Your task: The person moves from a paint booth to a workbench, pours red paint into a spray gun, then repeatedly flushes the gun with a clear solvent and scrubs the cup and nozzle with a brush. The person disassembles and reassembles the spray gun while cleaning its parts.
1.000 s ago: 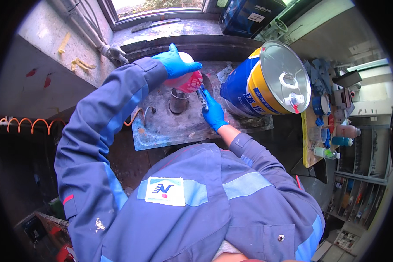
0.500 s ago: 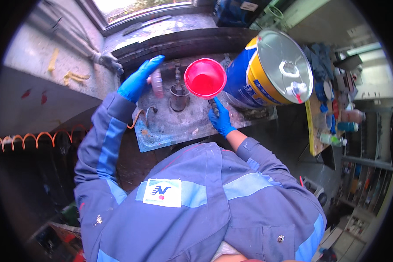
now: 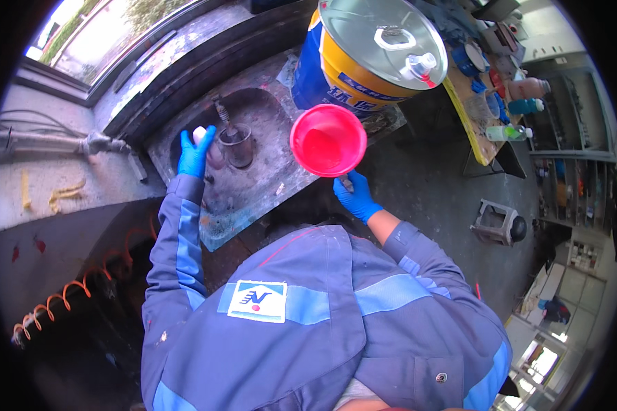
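Observation:
My right hand is closed around the short grey handle of a round red cup. Red liquid covers the bottom of that cup, which is held up in front of my chest. At the left of the workbench, my left hand has its thumb and fingers on either side of the pale cap of a translucent pink bottle; the glove partly hides the bottle. Just right of it stands a metal cup, with a brush-like tool leaning out of it.
A large blue and yellow drum stands beyond the red cup, a clear spout on its lid. Bottles and cans crowd a yellow-edged table at the right. A stool is on the floor. An orange coiled hose hangs at the left.
The view has turned, and the drum now sits higher in it. My left hand has gone from fingers stretched beside the pink bottle to fingers around its cap. My right hand still holds the red cup.

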`<action>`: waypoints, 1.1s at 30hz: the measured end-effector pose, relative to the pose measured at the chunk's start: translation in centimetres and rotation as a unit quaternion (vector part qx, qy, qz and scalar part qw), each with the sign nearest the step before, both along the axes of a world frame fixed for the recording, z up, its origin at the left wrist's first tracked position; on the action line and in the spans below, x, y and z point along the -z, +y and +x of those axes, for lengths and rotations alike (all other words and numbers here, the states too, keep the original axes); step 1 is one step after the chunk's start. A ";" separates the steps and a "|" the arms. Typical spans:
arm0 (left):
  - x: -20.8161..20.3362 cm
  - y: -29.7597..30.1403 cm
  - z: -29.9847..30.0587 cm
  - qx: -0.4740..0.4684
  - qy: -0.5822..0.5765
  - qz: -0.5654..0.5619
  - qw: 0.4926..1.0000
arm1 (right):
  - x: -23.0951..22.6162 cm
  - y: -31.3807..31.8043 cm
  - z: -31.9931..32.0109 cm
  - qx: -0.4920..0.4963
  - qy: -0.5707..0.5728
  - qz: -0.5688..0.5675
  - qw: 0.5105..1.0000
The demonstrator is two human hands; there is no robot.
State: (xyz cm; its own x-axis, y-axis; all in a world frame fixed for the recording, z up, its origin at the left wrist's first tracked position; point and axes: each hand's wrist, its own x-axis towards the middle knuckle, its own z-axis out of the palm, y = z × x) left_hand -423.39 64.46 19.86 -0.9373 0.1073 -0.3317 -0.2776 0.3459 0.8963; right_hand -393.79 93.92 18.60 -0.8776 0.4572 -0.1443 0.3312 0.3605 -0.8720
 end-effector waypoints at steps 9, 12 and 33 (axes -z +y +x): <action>-4.0 -7.0 10.2 0.005 -0.218 0.704 0.676 | 0.9 3.0 0.7 -0.152 0.024 0.020 0.988; -4.7 -10.2 15.5 0.011 -0.124 0.740 0.661 | 0.2 2.2 -1.8 -0.282 0.095 0.084 0.951; 4.0 -35.2 39.8 -0.709 0.126 0.520 0.460 | 2.6 -45.3 -9.5 -0.664 0.041 -0.007 0.747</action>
State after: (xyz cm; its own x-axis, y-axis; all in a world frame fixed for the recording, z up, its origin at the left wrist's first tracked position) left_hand -383.64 29.22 15.91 -0.3052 -0.6920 -0.6543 0.5946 -0.6751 0.4367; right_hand -403.25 48.63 16.02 -0.5619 -0.8249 -0.0621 -0.3653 0.3148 -0.8760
